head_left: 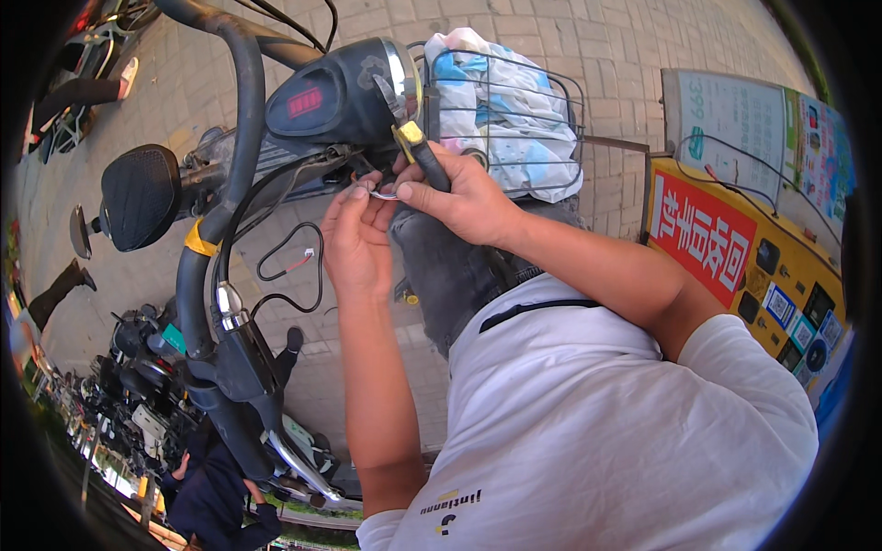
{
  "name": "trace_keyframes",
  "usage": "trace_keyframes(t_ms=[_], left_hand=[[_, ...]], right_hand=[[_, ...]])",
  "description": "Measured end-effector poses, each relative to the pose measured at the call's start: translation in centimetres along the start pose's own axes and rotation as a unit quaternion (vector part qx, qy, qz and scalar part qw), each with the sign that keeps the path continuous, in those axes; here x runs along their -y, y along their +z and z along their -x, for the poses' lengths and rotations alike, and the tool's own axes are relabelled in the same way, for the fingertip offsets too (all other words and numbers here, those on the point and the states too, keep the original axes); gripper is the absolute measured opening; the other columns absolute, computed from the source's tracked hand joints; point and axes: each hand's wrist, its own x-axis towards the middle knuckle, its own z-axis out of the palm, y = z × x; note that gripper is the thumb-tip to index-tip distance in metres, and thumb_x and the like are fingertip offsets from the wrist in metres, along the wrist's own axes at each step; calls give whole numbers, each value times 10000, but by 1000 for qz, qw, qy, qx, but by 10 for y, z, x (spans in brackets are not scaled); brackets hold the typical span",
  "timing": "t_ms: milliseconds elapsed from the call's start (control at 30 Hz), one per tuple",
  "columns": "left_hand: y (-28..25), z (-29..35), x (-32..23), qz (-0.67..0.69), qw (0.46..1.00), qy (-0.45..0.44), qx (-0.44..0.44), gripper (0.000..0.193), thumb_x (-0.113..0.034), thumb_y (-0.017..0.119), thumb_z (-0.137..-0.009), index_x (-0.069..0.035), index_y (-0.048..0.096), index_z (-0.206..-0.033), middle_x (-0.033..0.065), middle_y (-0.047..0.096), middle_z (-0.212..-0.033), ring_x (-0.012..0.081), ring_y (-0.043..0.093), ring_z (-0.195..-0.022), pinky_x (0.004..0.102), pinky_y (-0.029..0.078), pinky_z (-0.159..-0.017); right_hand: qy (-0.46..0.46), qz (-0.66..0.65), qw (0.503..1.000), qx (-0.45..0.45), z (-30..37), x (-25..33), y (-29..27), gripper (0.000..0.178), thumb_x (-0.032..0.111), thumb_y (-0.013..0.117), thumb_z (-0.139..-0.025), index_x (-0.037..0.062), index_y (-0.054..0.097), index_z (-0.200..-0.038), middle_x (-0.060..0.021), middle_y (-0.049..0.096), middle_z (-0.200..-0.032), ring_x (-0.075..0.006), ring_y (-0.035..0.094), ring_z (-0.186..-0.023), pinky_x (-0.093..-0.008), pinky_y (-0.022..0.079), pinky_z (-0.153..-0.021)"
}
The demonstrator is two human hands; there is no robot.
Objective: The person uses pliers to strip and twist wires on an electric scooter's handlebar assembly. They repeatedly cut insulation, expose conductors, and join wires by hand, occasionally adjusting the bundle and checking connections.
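Observation:
Just under the black headlight housing (340,92) of an electric bike, my two hands meet. My left hand (360,234) is closed, its thumb and fingertips pinching thin wires (384,195). The right hand (473,197) is closed as well. It keeps pliers (411,133) with yellow and black handles in its grip, metal jaws pointing up past the housing, while its thumb presses at the wires. Where the wires run into the bike is partly hidden by my fingers. A loose black cable (322,275) with a small white connector hangs to the left of my left forearm.
Right of the housing, a wire basket (579,129) holds a patterned plastic sheet (501,110). Black handlebars (248,119) and a mirror (140,197) stand at left. A yellow stand (675,174) with signs is at right. Parked bikes (138,386) and people (216,477) are lower left.

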Motion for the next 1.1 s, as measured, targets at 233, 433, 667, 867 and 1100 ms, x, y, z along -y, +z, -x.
trace_keyframes(t_ms=[233, 433, 667, 867, 1100], left_hand=[[-2, 2, 5, -52, 998, 33, 32, 143, -110, 587, -925, -20, 591, -1037, 121, 636, -1121, 200, 623, -1011, 352, 488, -938], [5, 2, 5, -57, 998, 24, 14, 164, -90, 594, -925, 4, 592, -1059, 119, 638, -1108, 193, 627, -992, 335, 495, -895], [17, 4, 8, -64, 997, 9, -33, 186, -74, 590, -924, 53, 582, -1060, 151, 640, -1081, 199, 640, -940, 301, 516, -831], [20, 4, 12, -34, 999, 4, -29, 193, -48, 575, -926, 70, 577, -1078, 159, 638, -1077, 226, 644, -958, 329, 530, -865], [10, 4, 14, -24, 999, 17, 21, 236, 59, 555, -893, 62, 583, -1127, 140, 621, -1149, 210, 633, -1010, 326, 520, -911]], right_hand=[[25, -12, 999, -16, 2, 2, -1, 192, 188, 679, -896, 7, 622, -925, -50, 553, -966, -157, 553, -897, -312, 448, -819], [0, 19, 999, -30, 7, 3, 2, 187, 182, 674, -889, 9, 620, -932, -73, 552, -975, -197, 558, -918, -329, 447, -840], [-118, 162, 979, -40, 14, 6, 0, 164, 116, 654, -868, 8, 633, -990, -142, 530, -1080, -287, 539, -1016, -367, 442, -885], [-140, 189, 971, -49, 18, 4, -1, 176, 82, 653, -852, 6, 637, -1010, -153, 525, -1090, -297, 535, -1027, -375, 441, -896], [-91, 137, 985, -53, 17, 0, -3, 143, 108, 651, -856, 0, 636, -948, -135, 529, -1059, -281, 548, -1001, -368, 436, -905]])
